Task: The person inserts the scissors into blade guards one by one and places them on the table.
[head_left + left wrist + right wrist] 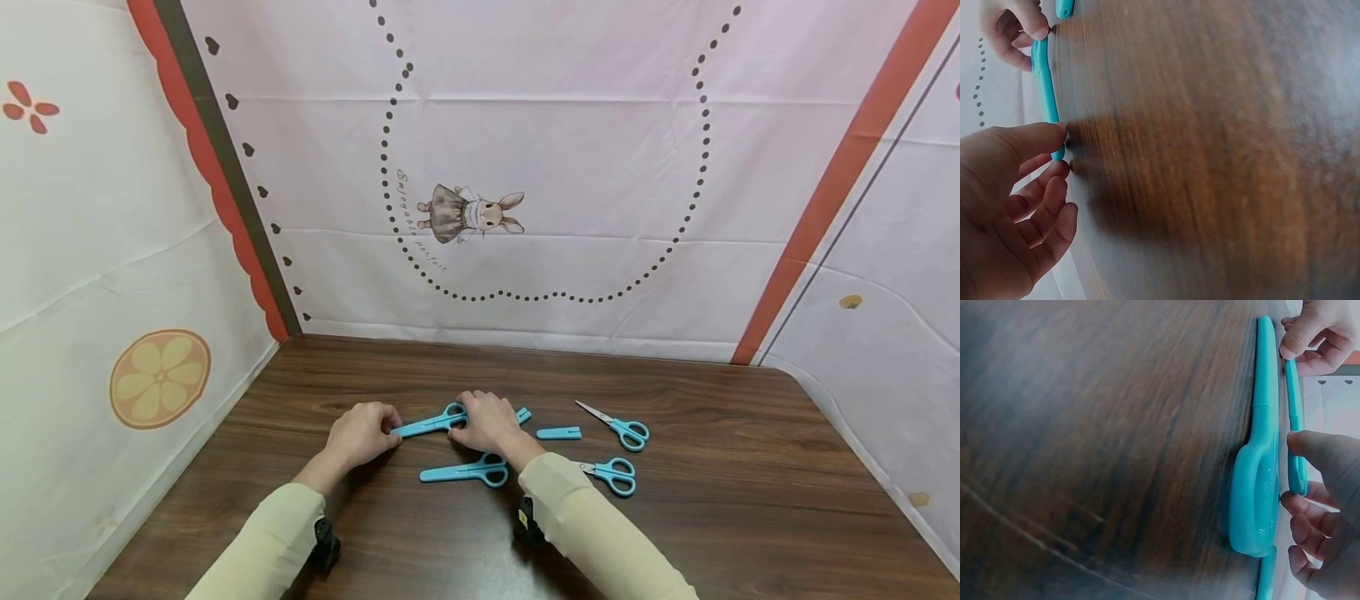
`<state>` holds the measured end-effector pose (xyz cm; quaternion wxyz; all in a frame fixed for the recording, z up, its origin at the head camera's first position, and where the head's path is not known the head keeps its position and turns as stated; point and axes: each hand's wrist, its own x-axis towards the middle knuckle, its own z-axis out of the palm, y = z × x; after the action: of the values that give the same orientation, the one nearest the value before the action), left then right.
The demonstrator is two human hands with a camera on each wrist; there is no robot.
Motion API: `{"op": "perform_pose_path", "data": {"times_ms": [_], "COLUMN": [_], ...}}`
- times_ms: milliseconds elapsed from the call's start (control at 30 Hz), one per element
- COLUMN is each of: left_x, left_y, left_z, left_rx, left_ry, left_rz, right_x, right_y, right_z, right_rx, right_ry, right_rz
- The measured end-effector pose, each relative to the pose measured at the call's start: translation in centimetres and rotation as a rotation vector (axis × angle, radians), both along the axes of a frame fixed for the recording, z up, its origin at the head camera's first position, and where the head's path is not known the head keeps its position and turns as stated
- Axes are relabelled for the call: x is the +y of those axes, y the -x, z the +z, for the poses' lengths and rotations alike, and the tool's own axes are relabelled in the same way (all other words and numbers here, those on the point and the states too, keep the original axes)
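Note:
Between my hands lies a pair of light blue scissors point(454, 412) with its blades inside a matching blue sheath point(423, 427). My left hand point(362, 434) pinches the sheath's tip between thumb and fingers. At the other end my right hand point(489, 423) holds the handle loops, partly covering them. The left wrist view shows the scissors in line with the sheath point(1049, 100), the blades hidden. Closer to me, a second pair of sheathed scissors point(457, 472) lies on the table; it appears large beside the right hand point(1335, 487) in the right wrist view.
Right of my hands lie unsheathed scissors point(628, 432), a loose blue sheath point(558, 433), and more scissors point(615, 477) partly hidden by my right sleeve. Another blue sheath point(523, 415) pokes out behind my right hand. Printed cloth point(570, 167) hangs behind the wooden table point(712, 500).

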<state>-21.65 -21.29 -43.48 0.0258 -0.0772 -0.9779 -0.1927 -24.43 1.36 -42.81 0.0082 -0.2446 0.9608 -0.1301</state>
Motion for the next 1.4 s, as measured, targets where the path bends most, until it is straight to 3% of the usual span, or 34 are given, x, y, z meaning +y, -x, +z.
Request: {"op": "perform_pose_path", "data": {"times_ms": [600,933,1400], "left_x": [0.08,-0.06,-0.24], "left_y": [-0.14,0.06,0.29], "left_z": [-0.20,-0.23,-0.03], "left_rx": [-0.013,-0.018,-0.029], "left_ry": [-0.012,-0.022,-0.023], "left_rz": [0.008,0.007,0.000], "right_x": [0.30,0.17,0.13], "right_y": [-0.14,-0.26,-0.16], "right_z": [-0.36,-0.26,-0.21], "right_rx": [-0.034,-0.024,-0.012], "right_ry": [0.062,-0.001,-0.006], "right_rz": [0.000,-0.003,0.005]}}
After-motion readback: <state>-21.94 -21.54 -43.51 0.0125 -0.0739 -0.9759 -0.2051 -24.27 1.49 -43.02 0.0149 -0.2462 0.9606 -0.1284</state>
